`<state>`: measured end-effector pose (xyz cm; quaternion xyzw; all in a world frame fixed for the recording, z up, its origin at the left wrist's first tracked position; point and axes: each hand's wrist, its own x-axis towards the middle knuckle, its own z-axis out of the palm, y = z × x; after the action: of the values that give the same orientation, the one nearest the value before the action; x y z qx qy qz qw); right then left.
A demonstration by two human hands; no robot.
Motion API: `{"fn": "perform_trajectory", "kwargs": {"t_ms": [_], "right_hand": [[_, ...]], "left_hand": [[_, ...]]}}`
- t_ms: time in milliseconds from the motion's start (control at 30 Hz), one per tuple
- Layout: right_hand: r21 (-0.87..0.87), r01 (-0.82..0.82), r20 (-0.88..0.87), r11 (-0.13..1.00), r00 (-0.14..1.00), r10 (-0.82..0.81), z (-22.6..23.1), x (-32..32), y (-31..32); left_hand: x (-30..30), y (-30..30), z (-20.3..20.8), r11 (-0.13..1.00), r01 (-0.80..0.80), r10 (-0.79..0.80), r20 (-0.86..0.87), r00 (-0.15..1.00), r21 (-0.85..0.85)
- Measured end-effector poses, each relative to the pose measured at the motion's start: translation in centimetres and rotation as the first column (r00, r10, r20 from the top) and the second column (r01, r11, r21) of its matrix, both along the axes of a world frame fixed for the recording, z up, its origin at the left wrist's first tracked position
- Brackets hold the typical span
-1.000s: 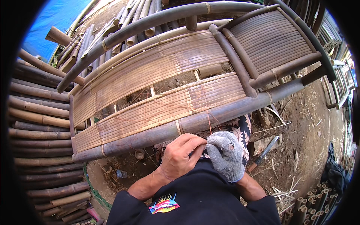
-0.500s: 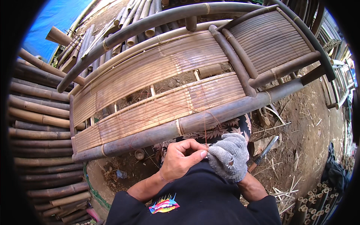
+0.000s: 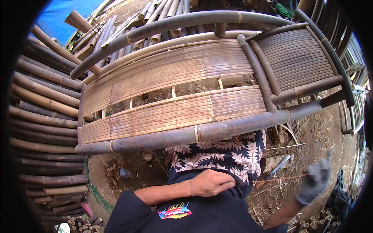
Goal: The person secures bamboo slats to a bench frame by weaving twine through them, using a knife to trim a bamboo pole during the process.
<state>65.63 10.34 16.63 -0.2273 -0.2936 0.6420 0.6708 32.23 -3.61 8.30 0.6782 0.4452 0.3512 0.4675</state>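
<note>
Bamboo bench frame [image 3: 186, 116] lies across your lap, its slatted panels facing up.
Your bare left hand [image 3: 211, 182] pinches a thin reddish strand [image 3: 268, 180]; your gloved right hand [image 3: 315, 179] grips its other end, pulled taut.

— Where is the bamboo bench [image 3: 182, 112]?
— Straight ahead, resting across the lap, above both hands. A stack of bamboo poles [image 3: 39, 128] lies to its left, more poles [image 3: 155, 15] behind it.
— And the hands?
— The left hand [image 3: 211, 182] is near the body, the right hand [image 3: 316, 178] well out to the right, a thin strand [image 3: 268, 179] stretched between them.
— On the ground?
— A knife [image 3: 278, 167], between the hands.
</note>
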Motion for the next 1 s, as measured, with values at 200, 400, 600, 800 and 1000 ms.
{"fn": "perform_trajectory", "kwargs": {"t_ms": [200, 400, 600, 800, 1000], "right_hand": [[-0.018, 0.369, 0.782, 0.929, 0.584, -0.216, 0.3, 22.2, 4.0], [0.163, 0.011, 0.977, 0.987, -0.138, -0.160, 8.6, 29.5, 1.2], [0.579, 0.259, 0.801, 0.773, -0.005, -0.598, 12.8, 24.5, 7.3], [0.764, -0.066, 0.524, 0.642, -0.519, -0.675, 7.7, 14.7, 18.0], [0.801, -0.087, 0.487, 0.592, -0.479, -0.730, 4.8, 0.3, 29.2]], "left_hand": [[-7.5, 0.8, -1.1, 0.995, -0.068, 0.062, -0.081, 0.995, -0.072], [-4.0, 13.5, -2.3, 0.883, -0.176, 0.365, -0.399, 0.841, 0.436], [-2.2, 25.6, -7.1, 0.851, -0.213, 0.463, -0.496, 0.734, 0.479], [-9.0, 24.0, -12.4, 0.823, -0.372, 0.566, -0.664, 0.489, 0.428], [-13.3, 22.6, -10.7, 0.768, -0.619, 0.570, -0.614, 0.546, 0.163]]}}
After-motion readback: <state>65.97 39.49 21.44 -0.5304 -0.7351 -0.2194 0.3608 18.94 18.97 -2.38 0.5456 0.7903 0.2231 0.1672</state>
